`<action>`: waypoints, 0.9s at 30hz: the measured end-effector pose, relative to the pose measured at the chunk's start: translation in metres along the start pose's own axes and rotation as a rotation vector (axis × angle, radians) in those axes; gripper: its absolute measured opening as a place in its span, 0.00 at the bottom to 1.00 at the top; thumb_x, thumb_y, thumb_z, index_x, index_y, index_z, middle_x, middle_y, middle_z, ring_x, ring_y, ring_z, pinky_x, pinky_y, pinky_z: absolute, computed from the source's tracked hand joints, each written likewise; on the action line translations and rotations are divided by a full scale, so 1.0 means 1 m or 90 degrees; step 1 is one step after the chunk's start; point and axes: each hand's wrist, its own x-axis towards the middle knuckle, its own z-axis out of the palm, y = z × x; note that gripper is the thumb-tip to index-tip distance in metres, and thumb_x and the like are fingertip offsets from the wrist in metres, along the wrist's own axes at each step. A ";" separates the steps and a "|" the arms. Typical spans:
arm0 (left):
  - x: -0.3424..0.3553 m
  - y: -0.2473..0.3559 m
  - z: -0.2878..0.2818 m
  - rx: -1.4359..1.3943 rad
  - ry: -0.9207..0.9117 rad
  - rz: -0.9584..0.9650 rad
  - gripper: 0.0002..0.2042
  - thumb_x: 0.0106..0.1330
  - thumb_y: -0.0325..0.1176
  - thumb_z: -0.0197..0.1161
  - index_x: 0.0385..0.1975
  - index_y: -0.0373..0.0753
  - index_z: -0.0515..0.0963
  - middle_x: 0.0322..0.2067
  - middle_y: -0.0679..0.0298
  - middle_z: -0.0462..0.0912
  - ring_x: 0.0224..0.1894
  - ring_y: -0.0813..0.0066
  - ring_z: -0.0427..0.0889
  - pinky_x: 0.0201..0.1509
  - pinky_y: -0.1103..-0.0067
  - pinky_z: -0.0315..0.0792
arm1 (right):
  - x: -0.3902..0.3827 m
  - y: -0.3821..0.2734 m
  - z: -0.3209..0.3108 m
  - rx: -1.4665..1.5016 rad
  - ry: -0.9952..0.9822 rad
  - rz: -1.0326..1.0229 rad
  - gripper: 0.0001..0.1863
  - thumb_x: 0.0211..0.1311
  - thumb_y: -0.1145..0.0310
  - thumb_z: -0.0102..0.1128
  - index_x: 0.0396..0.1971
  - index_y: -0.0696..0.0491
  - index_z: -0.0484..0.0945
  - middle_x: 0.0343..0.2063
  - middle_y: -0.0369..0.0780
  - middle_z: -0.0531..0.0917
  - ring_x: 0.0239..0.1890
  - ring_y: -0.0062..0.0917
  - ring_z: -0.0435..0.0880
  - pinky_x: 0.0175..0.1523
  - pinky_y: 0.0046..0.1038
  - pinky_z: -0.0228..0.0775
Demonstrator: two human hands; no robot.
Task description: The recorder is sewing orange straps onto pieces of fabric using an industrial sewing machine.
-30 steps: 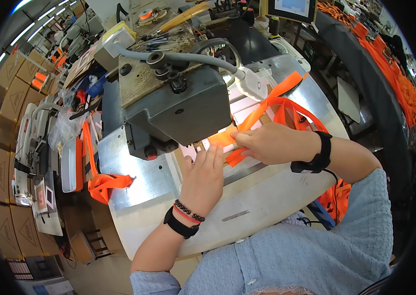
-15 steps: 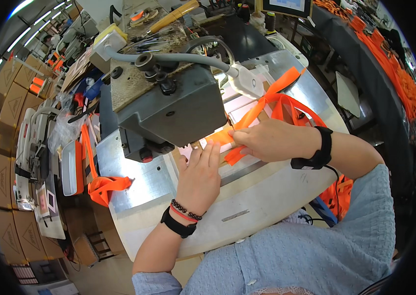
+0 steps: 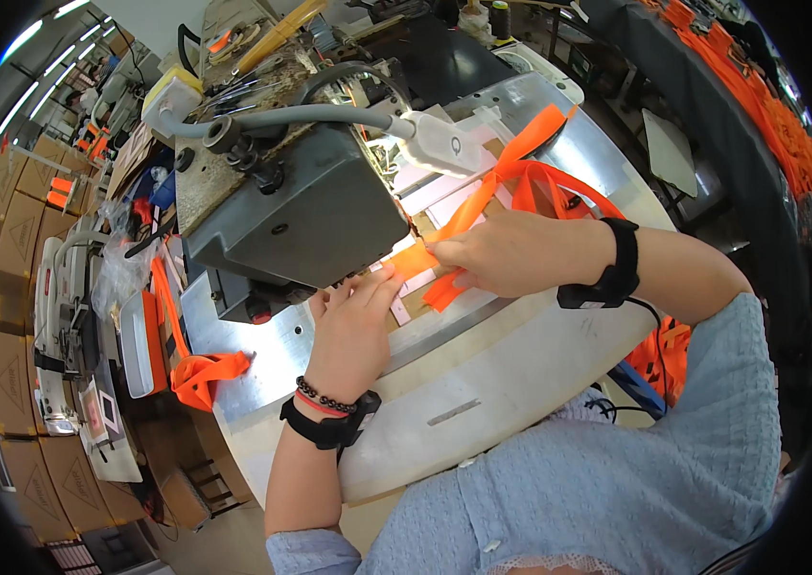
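Note:
Under the dark grey sewing machine head [image 3: 296,216], an orange strap [image 3: 464,216] lies over a pale pink and tan template [image 3: 405,307]. My left hand [image 3: 348,335] rests at the machine's front with fingers stretched forward, fingertips touching the strap's left end. Just right of it, my right hand [image 3: 531,254] has thumb and fingers pinched on the strap, the other fingers curled beneath. More loops of strap spread beyond my right hand. A white lamp [image 3: 435,144] on a grey bendable arm hangs over the template. The point beneath the machine head is mostly hidden.
The steel plate [image 3: 257,350] and pale table edge [image 3: 444,431] surround the work. At left are an orange bundle [image 3: 205,379], an orange-rimmed tray [image 3: 136,340] and stacked cardboard boxes [image 3: 18,383]. At right, a dark covered table [image 3: 732,153] carries piles of orange straps.
The view has shifted and turned slightly, so machine and table appear farther left and up. My left hand appears farther left, its fingers still forward; my right hand stays pinched on the strap.

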 end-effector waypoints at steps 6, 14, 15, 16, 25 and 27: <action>0.000 0.004 0.002 0.004 0.014 0.003 0.20 0.57 0.20 0.57 0.51 0.39 0.79 0.58 0.65 0.80 0.56 0.61 0.75 0.59 0.61 0.62 | 0.014 0.007 -0.033 0.380 -0.028 0.086 0.10 0.64 0.68 0.67 0.38 0.57 0.77 0.32 0.41 0.82 0.36 0.31 0.82 0.42 0.32 0.72; -0.004 0.010 0.000 0.053 -0.058 -0.021 0.22 0.55 0.21 0.58 0.53 0.39 0.78 0.54 0.62 0.78 0.54 0.57 0.74 0.57 0.60 0.64 | 0.056 0.026 -0.017 0.528 -0.176 0.316 0.15 0.65 0.60 0.70 0.33 0.58 0.82 0.22 0.34 0.80 0.24 0.17 0.77 0.30 0.26 0.70; -0.004 0.011 0.002 0.057 -0.042 -0.016 0.23 0.56 0.21 0.58 0.54 0.39 0.77 0.55 0.61 0.77 0.54 0.57 0.74 0.57 0.60 0.64 | 0.060 0.029 -0.010 0.490 -0.183 0.338 0.15 0.64 0.59 0.71 0.34 0.57 0.83 0.22 0.34 0.81 0.24 0.17 0.77 0.30 0.26 0.70; -0.006 0.011 0.004 0.060 -0.027 -0.012 0.23 0.56 0.21 0.58 0.55 0.39 0.77 0.56 0.61 0.77 0.54 0.58 0.74 0.57 0.60 0.65 | 0.063 0.032 -0.006 0.452 -0.189 0.360 0.16 0.64 0.58 0.71 0.35 0.57 0.83 0.22 0.34 0.81 0.24 0.18 0.77 0.30 0.26 0.70; -0.008 0.014 0.003 0.067 -0.022 -0.008 0.26 0.57 0.22 0.59 0.59 0.39 0.75 0.61 0.61 0.75 0.54 0.60 0.75 0.56 0.61 0.65 | 0.061 0.041 0.016 0.420 -0.093 0.288 0.12 0.61 0.64 0.70 0.23 0.55 0.82 0.21 0.37 0.86 0.23 0.18 0.82 0.29 0.26 0.73; -0.009 0.016 0.001 0.079 -0.008 -0.017 0.26 0.56 0.23 0.59 0.59 0.39 0.75 0.61 0.60 0.74 0.54 0.61 0.74 0.55 0.62 0.64 | 0.062 0.042 0.019 0.429 -0.089 0.282 0.12 0.60 0.64 0.70 0.23 0.55 0.82 0.21 0.37 0.86 0.23 0.19 0.83 0.29 0.27 0.74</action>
